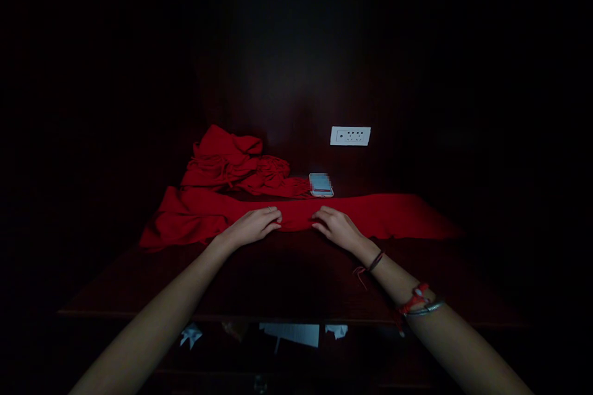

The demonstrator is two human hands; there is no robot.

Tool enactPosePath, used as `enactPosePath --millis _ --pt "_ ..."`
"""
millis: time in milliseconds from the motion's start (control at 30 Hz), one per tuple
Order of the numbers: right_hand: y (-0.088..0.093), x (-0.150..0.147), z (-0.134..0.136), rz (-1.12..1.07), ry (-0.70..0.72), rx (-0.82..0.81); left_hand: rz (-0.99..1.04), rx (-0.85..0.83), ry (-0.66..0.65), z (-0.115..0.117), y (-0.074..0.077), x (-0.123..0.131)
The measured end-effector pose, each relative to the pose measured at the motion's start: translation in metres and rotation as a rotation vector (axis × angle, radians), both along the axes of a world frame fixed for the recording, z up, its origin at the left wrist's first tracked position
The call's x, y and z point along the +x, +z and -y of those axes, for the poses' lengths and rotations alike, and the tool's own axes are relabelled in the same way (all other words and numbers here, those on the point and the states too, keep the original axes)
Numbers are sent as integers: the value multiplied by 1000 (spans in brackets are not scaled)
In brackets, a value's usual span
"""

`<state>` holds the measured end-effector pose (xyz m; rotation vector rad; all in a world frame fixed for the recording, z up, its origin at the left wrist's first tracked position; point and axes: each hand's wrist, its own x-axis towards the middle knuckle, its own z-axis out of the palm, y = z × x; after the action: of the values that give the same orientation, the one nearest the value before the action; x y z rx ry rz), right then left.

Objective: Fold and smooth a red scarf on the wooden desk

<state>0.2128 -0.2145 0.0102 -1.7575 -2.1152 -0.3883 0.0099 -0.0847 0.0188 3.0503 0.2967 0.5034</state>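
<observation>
A long red scarf (389, 212) lies stretched across a dark wooden table (287, 277). Its left end is bunched into a heap (231, 163) at the back. My left hand (254, 225) rests palm down on the middle of the scarf, fingers stretched out together. My right hand (336, 227) lies flat on the scarf just to the right of it, fingers also extended. The two hands sit about a hand's width apart. Neither hand grips the cloth. Bracelets circle my right wrist and forearm.
A phone (320, 185) lies on the table behind the scarf. A white wall socket (350, 136) is set into the dark back panel. White paper scraps (291, 333) lie below the table's front edge. The surroundings are very dark.
</observation>
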Motion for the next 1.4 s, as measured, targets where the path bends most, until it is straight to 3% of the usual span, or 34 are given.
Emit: enactPosePath --millis 167,433,667,1033,1200,1400 --pt "1 -13 -1 100 43 33 47 -33 -54 4 -2 5" --pt "-6 -21 -7 186 12 27 33 -104 -26 3 -1 0" --pt "-7 -19 -8 237 -22 44 34 32 -95 1 -3 4" --pt "0 -34 -11 189 -25 49 57 108 -50 5 -8 10" --pt "2 -34 -17 224 -70 -64 62 118 -25 4 -9 11" --pt "3 -28 -15 197 -83 -76 83 101 -18 -2 -8 5"
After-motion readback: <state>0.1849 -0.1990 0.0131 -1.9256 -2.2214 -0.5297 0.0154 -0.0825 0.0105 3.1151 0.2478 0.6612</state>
